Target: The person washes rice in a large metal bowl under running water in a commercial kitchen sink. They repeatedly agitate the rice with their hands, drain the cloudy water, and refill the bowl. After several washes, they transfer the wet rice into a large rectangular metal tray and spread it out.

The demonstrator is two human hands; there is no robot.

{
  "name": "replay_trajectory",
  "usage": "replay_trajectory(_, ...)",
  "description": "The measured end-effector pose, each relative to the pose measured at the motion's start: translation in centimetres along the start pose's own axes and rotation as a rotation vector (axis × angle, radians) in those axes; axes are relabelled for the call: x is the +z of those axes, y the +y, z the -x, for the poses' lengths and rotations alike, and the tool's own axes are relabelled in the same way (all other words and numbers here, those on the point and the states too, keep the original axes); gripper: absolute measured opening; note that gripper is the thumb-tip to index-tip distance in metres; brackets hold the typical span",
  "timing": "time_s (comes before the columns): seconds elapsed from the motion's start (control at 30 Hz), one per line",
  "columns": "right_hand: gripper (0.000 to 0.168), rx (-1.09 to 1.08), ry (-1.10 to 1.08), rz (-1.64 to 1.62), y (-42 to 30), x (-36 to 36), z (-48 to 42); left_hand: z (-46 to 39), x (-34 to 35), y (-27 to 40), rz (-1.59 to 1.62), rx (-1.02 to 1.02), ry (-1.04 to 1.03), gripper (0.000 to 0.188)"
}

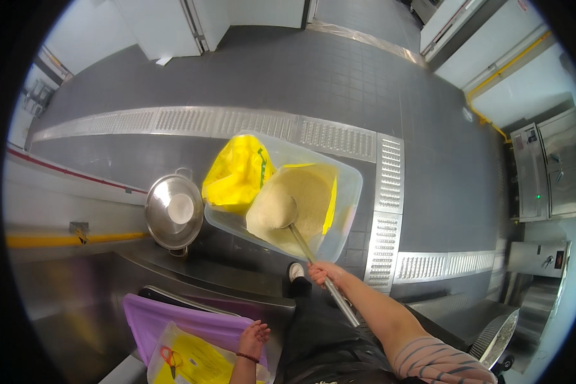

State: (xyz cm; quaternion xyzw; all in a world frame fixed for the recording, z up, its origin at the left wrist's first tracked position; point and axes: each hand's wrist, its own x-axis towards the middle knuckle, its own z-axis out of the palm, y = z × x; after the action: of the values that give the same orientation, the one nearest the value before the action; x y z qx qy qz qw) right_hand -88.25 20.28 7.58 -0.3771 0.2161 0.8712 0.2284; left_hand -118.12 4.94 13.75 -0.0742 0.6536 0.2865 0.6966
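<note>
My right hand grips the handle of a long metal ladle. The ladle's bowl rests in pale, grainy powder inside an opened bag with yellow edges. That bag stands in a translucent plastic tub beside a second, crumpled yellow bag. My left hand, with a beaded bracelet at the wrist, is over the edge of a purple plastic lid, palm up and holding nothing. Near it, orange-handled scissors lie on a flat yellow bag.
Left of the tub is a metal pot with a round white thing on top. A steel counter runs along the lower left. Metal drain grates cross the grey floor. Steel cabinets stand at right, a metal basin lower right.
</note>
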Motion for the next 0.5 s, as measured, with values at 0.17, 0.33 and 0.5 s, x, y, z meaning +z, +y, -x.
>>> replay_trajectory(0.17,0.018,-0.039,-0.098,0.129,2.4,-2.2,4.9,0.4,-0.9,0.0,-0.055,0.007,0.014,0.025)
replay_trajectory(0.33,0.013,-0.104,-0.153,0.052,1.7,-0.8,5.5,-0.8,-0.2,-1.0,-0.137,-0.041,0.012,0.023)
replay_trajectory(0.5,0.015,-0.102,-0.277,0.104,2.7,-1.8,8.1,-0.3,1.4,-1.1,-0.128,-0.004,-0.045,0.027)
